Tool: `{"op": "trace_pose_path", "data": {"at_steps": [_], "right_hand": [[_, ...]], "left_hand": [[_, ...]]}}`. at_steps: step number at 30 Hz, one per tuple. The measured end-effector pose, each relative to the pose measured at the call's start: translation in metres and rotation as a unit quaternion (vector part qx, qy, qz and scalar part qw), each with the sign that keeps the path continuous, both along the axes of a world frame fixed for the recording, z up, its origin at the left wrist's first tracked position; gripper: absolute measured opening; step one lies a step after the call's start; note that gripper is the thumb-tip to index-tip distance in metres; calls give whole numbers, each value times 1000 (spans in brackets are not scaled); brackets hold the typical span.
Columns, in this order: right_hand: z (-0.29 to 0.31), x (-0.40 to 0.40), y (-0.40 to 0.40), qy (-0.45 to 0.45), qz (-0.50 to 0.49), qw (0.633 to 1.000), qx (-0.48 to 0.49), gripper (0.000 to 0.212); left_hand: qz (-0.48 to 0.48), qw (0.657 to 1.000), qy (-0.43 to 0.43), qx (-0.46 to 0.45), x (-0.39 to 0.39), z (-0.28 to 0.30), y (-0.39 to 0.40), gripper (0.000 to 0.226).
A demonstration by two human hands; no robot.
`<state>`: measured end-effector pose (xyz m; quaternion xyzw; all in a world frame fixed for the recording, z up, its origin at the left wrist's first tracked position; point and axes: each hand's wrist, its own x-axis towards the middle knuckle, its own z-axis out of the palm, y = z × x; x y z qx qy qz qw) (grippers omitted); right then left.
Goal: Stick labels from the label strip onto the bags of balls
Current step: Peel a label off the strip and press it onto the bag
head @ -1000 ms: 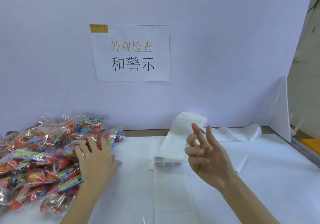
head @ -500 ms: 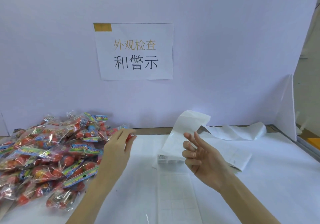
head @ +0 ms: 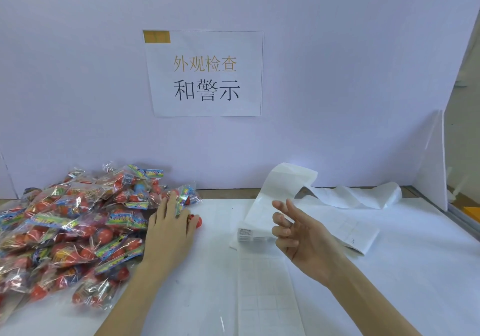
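A pile of clear bags of red balls [head: 72,226] with colourful headers covers the left of the white table. My left hand [head: 168,229] lies palm down on the pile's right edge, its straight fingers over a bag with a red ball [head: 198,222]. The white label strip [head: 262,283] runs from the near edge to a folded stack [head: 246,233], then curls upward [head: 285,182]. My right hand [head: 298,237] hovers above the strip beside the stack, palm turned left, fingers loosely spread, holding nothing that I can see.
Used backing paper [head: 363,198] lies crumpled at the back right. A white wall with a printed sign [head: 205,76] stands behind the table. A white divider panel [head: 433,164] closes off the right side.
My left hand left the middle of the pile, lifted, and came down on a bag at the pile's right edge. My right hand stayed raised by the label stack.
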<state>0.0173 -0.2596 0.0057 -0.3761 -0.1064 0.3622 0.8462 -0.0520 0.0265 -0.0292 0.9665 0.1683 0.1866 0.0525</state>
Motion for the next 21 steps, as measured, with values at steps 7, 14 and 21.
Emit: {"op": "trace_pose_path", "data": {"at_steps": [7,14,21], "right_hand": [[2,-3,-1,7,-6,1000,-4,21],[3,-5,1,11,-9,1000,-11,20],[4,-8,4,-102,-23,993,-56,48]], "left_hand": [[-6,987,-159,4,6,3,-4,11],[-81,957,-279,-21,7,18,-10,37],[-267,806,-278,-449,-5,39,-76,33]]}}
